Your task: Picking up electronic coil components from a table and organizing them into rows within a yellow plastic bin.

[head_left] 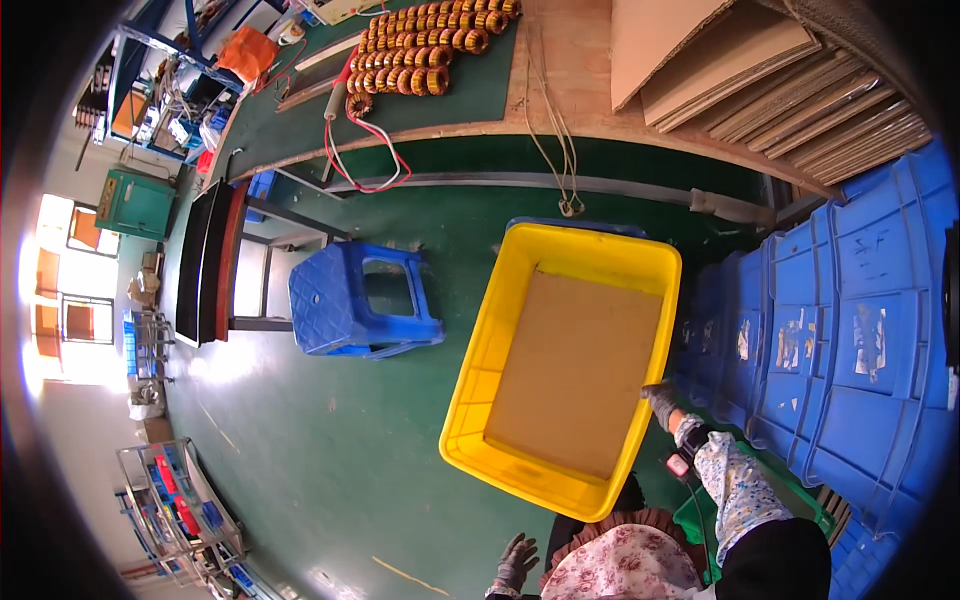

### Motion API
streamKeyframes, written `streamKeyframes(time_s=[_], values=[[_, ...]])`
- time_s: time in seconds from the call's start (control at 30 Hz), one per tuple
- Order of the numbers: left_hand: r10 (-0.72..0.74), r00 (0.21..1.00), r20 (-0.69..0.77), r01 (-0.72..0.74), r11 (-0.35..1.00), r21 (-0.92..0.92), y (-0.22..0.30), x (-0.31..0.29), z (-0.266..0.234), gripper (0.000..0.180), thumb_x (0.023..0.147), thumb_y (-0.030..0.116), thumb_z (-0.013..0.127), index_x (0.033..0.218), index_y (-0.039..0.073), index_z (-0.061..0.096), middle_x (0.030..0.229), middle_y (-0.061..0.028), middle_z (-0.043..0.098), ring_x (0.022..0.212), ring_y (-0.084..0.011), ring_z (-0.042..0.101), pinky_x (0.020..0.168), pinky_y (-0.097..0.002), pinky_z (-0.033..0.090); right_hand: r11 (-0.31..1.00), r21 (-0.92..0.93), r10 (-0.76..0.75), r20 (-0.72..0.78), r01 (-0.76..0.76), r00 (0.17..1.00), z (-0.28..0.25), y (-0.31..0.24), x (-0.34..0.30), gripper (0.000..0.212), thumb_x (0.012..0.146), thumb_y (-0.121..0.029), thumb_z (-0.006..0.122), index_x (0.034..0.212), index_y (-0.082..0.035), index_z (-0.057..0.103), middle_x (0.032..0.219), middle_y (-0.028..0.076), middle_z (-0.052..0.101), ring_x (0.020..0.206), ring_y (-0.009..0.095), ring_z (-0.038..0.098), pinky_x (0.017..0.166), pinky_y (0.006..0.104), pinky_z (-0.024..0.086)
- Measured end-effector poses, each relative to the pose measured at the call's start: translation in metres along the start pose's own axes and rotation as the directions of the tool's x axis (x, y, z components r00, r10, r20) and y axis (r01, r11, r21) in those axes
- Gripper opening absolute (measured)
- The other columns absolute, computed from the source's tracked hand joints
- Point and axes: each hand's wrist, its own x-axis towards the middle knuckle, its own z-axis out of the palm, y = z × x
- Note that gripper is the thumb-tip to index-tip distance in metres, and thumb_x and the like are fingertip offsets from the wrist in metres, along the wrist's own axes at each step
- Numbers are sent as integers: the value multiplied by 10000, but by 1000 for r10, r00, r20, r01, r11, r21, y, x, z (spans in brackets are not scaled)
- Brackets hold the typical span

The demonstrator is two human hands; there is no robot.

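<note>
In front of me is a yellow plastic bin (462, 400), tilted a little in view, with a flat brown cardboard sheet (575, 375) covering its floor. My right hand (661, 402), in a grey glove, grips the bin's right rim; its fingertips are partly hidden by the rim. Low in the view, left of my floral apron (625, 565), my gloved left hand (517, 562) is apart from the bin, fingers spread and holding nothing. A blue edge shows behind the bin's far rim; what it belongs to is mostly hidden.
Stacked blue crates (850, 330) line the right side. A blue stool (330, 300) stands left of the bin. Across the far side runs a workbench (570, 90) with rows of copper-wound coils (420, 50), a corded tool (335, 103) and cardboard sheets (780, 100). String hangs off its edge.
</note>
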Motion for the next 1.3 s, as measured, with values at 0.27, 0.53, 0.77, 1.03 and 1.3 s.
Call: streamKeyframes(time_s=[0.27, 0.53, 0.77, 1.03, 1.3], values=[[43, 994, 96, -52, 994, 95, 15, -10, -10, 500, 881, 322, 507, 1323, 136, 363, 1211, -76, 514, 1078, -197, 484, 895, -391, 401, 995, -63, -92, -217, 81, 972, -53, -8, 15, 231, 625, -191, 680, 765, -57, 556, 670, 76, 586, 606, 210, 544, 538, 363, 438], [2, 994, 110, -18, 989, 145, 66, 3, -48, 489, 856, 201, 579, 1298, 94, 397, 1148, -93, 563, 1053, -156, 520, 889, -315, 407, 918, -316, 209, -124, -239, 970, -30, 90, 24, 605, 749, -408, 637, 1197, -36, 470, 1200, 93, 519, 1068, 239, 497, 913, 331, 393], [43, 958, 285, -117, 961, 249, 178, 23, -123, 483, 859, 169, 574, 1298, 81, 394, 1143, -90, 564, 1059, -147, 509, 895, -299, 404, 619, -773, 101, -94, -137, 990, 25, -48, -116, 563, 809, -373, 521, 1275, -93, 376, 1241, 131, 473, 1085, 281, 489, 906, 389, 392], [221, 773, 594, -518, 760, 392, 438, -20, -218, 429, 874, 91, 538, 1281, 49, 409, 1146, -88, 556, 1072, -129, 483, 910, -264, 394, 465, -542, -208, 702, 701, 681, 169, -235, -260, 467, 820, -365, 510, 1186, -75, 498, 1106, 185, 559, 1043, 311, 520, 879, 399, 412], [16, 675, 737, -612, 570, 548, 593, -89, -285, 605, 841, 393, 528, 1317, 64, 351, 1232, -128, 487, 1123, -277, 459, 919, -436, 375, 357, -286, -187, 911, 889, 368, 166, -477, -320, 476, 858, -403, 500, 1197, -68, 505, 1202, 124, 518, 1145, 272, 452, 980, 382, 336]])
